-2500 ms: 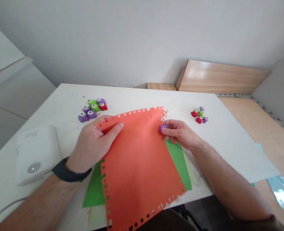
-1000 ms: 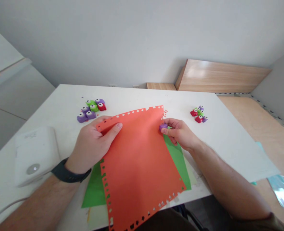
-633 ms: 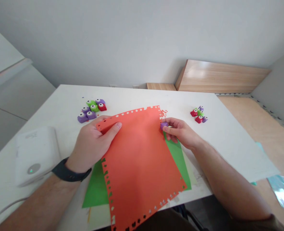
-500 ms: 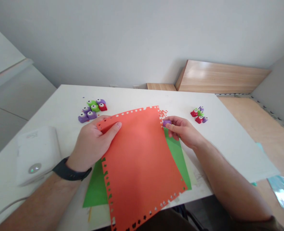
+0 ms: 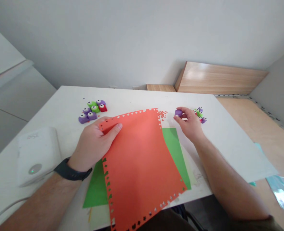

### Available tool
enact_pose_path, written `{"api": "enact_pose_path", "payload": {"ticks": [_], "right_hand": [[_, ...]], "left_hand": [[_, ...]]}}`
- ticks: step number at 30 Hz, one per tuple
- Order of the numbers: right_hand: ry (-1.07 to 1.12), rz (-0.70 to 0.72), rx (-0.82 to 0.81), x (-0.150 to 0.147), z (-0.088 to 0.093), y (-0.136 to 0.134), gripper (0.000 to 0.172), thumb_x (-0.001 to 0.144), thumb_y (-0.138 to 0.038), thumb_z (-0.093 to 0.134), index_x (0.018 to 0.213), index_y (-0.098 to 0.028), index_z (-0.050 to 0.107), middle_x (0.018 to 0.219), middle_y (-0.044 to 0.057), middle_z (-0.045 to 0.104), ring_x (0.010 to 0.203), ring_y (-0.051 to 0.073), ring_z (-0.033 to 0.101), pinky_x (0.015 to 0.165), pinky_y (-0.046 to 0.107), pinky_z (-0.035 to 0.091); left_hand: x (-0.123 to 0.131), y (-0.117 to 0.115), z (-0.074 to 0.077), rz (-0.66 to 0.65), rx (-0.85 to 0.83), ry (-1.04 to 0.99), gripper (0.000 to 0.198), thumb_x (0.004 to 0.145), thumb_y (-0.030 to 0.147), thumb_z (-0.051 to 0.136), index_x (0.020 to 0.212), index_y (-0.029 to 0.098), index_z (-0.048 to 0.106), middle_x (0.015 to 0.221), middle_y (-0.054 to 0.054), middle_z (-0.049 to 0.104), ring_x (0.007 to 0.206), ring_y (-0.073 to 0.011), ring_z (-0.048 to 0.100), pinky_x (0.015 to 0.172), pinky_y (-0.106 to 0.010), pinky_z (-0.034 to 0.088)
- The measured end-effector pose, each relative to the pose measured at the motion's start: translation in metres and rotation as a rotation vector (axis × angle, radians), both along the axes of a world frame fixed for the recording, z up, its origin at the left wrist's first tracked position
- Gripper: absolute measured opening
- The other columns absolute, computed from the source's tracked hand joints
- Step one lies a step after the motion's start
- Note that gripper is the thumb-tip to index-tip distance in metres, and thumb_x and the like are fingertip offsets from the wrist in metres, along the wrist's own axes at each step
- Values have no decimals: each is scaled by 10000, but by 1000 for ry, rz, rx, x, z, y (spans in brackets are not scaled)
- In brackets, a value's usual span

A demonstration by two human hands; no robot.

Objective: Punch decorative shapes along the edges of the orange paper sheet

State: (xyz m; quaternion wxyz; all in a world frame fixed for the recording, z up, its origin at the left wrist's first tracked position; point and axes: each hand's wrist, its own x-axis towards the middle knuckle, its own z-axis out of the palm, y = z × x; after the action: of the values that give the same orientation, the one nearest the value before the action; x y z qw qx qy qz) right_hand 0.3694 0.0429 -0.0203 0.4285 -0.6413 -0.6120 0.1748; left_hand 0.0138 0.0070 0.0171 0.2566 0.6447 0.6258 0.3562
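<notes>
An orange paper sheet (image 5: 139, 157) with punched shapes along its edges lies tilted over a green sheet (image 5: 175, 150) on the white table (image 5: 137, 96). My left hand (image 5: 93, 142) pinches the orange sheet's upper left corner, thumb on top. My right hand (image 5: 190, 123) is off the paper to the right and grips a small purple paper punch (image 5: 178, 113) just left of a small cluster of punches (image 5: 200, 115). Tiny orange paper bits (image 5: 163, 114) lie beside the sheet's upper right corner.
A second group of purple, green and red punches (image 5: 93, 109) sits at the back left. A white box-shaped device (image 5: 37, 154) with a cable stands at the left edge. A pale sheet lies under the green one. Wooden boards (image 5: 219, 78) lean by the wall beyond the table.
My right hand has lifted the purple punch off the orange sheet's right edge and carried it right, toward the small cluster of punches. My left hand has kept its hold on the sheet.
</notes>
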Motion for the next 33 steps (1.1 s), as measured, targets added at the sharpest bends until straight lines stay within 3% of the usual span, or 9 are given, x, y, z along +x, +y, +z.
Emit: {"api": "enact_pose_path", "payload": {"ticks": [7, 14, 19, 27, 33], "right_hand": [[-104, 126, 112, -4, 0, -2, 352, 850, -253, 723, 1201, -230, 733, 1151, 95, 712, 869, 205, 695, 735, 366, 592], [-67, 44, 26, 0, 1, -1, 387, 856, -289, 736, 1234, -216, 696, 1119, 93, 753, 839, 208, 705, 823, 412, 595], [12, 97, -41, -3, 0, -3, 403, 859, -307, 741, 1244, -214, 666, 1138, 99, 767, 898, 225, 735, 858, 424, 607], [79, 150, -30, -4, -1, -4, 395, 865, -290, 736, 1245, -219, 654, 1201, 110, 745, 978, 231, 737, 926, 446, 618], [33, 106, 49, -2, 1, -4, 398, 868, -283, 718, 1256, -211, 663, 1240, 128, 720, 1007, 239, 733, 881, 430, 628]], "left_hand": [[0, 0, -1, -13, -30, -17, 275, 928, 495, 691, 1042, 250, 744, 1078, 7, 787, 975, -229, 724, 858, -315, 517], [1, -2, 3, -29, -55, -27, 301, 940, 493, 670, 1051, 219, 725, 1098, -10, 790, 998, -245, 708, 899, -326, 507], [1, -2, 4, -31, -65, -5, 293, 946, 496, 659, 1025, 221, 723, 1052, -7, 780, 962, -239, 698, 874, -329, 497], [-1, 0, 2, -45, -64, 31, 292, 958, 489, 639, 1020, 215, 720, 1057, -15, 773, 962, -237, 695, 885, -331, 488], [0, -1, 3, -40, -71, 26, 307, 953, 516, 646, 1006, 221, 715, 1045, -11, 778, 968, -241, 705, 900, -333, 497]]}}
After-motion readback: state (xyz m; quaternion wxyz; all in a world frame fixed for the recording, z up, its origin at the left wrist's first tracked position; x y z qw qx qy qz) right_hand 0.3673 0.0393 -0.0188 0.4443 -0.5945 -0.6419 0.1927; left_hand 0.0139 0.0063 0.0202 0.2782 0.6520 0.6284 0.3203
